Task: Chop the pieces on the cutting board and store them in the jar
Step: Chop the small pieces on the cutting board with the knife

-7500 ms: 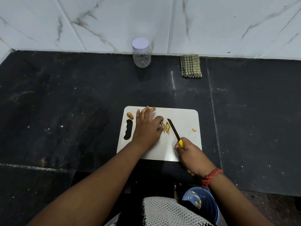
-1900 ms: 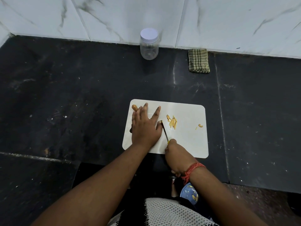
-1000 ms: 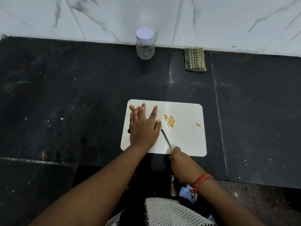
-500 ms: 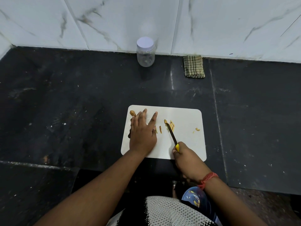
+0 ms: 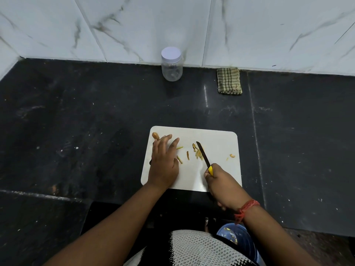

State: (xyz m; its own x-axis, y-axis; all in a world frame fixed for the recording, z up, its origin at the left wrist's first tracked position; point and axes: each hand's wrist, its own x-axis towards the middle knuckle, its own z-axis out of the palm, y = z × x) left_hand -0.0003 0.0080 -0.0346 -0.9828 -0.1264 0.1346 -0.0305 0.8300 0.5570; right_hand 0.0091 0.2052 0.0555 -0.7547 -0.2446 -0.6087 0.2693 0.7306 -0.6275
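A white cutting board (image 5: pixel 217 143) lies on the black stone desk (image 5: pixel 96 121), close to its near edge. The left hand (image 5: pixel 164 162) rests flat on the board's left part, its fingers (image 5: pixel 173 144) straight and slightly spread, holding nothing. Just past those fingers, at the board's far left corner, sits one whole brownish piece (image 5: pixel 155 135). The right hand (image 5: pixel 223 182) curls its fingers round the yellow handle of a knife (image 5: pixel 204 157), whose dark blade points away from the person and lies against a small heap of cut strips (image 5: pixel 197 152) near the middle of the board. A few loose strips (image 5: pixel 182 155) lie between the heap and the left hand, and a small bit (image 5: pixel 232 155) sits alone near the right edge.

The jar (image 5: pixel 171 64) (clear, with a pale lid on) stands upright at the far side of the desk against the marble wall (image 5: pixel 269 31), well apart from the board. A folded checked cloth (image 5: pixel 229 81) lies to its right. A blue bowl (image 5: pixel 240 240) shows below the right forearm.
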